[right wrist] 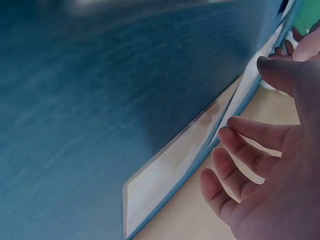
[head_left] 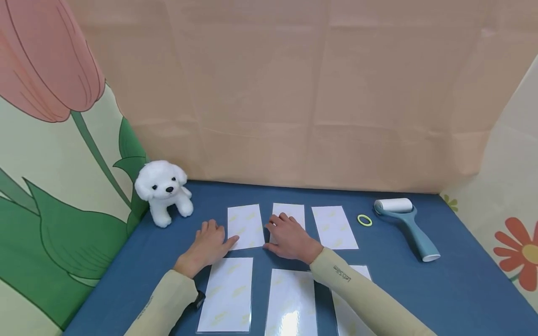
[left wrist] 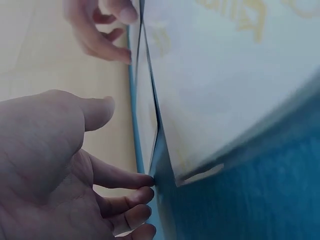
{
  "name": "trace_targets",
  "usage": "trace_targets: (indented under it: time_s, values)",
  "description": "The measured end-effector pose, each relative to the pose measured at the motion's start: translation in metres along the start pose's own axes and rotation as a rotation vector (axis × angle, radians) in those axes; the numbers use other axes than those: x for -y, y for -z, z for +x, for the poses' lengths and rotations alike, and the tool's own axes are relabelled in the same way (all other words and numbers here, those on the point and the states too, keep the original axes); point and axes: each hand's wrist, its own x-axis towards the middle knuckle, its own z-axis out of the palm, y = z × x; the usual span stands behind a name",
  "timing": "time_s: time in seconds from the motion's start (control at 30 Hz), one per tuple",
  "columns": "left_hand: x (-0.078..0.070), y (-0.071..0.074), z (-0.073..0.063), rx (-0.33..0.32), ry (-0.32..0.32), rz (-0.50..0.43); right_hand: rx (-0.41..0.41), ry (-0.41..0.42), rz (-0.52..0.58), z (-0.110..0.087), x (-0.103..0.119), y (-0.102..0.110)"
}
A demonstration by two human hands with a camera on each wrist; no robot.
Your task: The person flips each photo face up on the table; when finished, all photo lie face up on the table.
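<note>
White back-row middle sheet (head_left: 296, 213) on blue tabletop (head_left: 470, 289), partly covered by right hand (head_left: 291, 238), fingers relaxed and slightly bent, gripping nothing; contact unclear. Left hand (head_left: 208, 247) loosely spread, empty, thumb over lower left edge of back-row left sheet (head_left: 245, 227), faint yellow marks on it. Back-row right sheet (head_left: 335, 227) alongside. Nearer: three front-row sheets (head_left: 291, 298), one partly behind right sleeve (head_left: 365, 294). Farther right: yellow-green ring (head_left: 364, 225), then blue-handled roller (head_left: 407, 218). Far left: white plush dog (head_left: 165, 193), upright.
</note>
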Motion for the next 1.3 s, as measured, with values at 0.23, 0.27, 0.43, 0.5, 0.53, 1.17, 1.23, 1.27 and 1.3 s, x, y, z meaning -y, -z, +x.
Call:
trace_targets:
  time_s: [0.23,0.27,0.43,0.5,0.53,1.17,1.23,1.27,1.3]
  values:
    - [-0.004,-0.004,0.002,0.009,0.021,-0.035,0.054,-0.021,0.012,0.005,0.003,-0.002]
    - [-0.004,-0.004,0.002,0.01,0.023,-0.044,0.06,-0.023,0.015,0.005,0.004,-0.002]
    - [-0.007,-0.003,0.003,0.032,0.04,-0.091,0.069,-0.025,0.018,0.007,0.005,-0.003]
    - [-0.007,-0.003,0.004,0.041,0.055,-0.105,0.066,-0.02,0.019,0.007,0.006,-0.003]
    - [-0.007,-0.003,0.004,0.045,0.066,-0.111,0.063,-0.017,0.02,0.007,0.007,-0.003]
    - [-0.008,0.011,0.009,-0.114,0.054,-0.435,0.069,0.007,0.114,0.013,0.002,0.0]
    - [-0.01,0.014,0.009,-0.158,0.057,-0.477,0.084,-0.015,0.181,0.014,0.002,0.0]
    - [-0.012,0.015,0.009,-0.174,0.06,-0.499,0.089,-0.027,0.227,0.015,0.002,0.0]
    - [-0.013,0.017,0.008,-0.194,0.06,-0.517,0.092,-0.038,0.281,0.016,0.002,0.001]
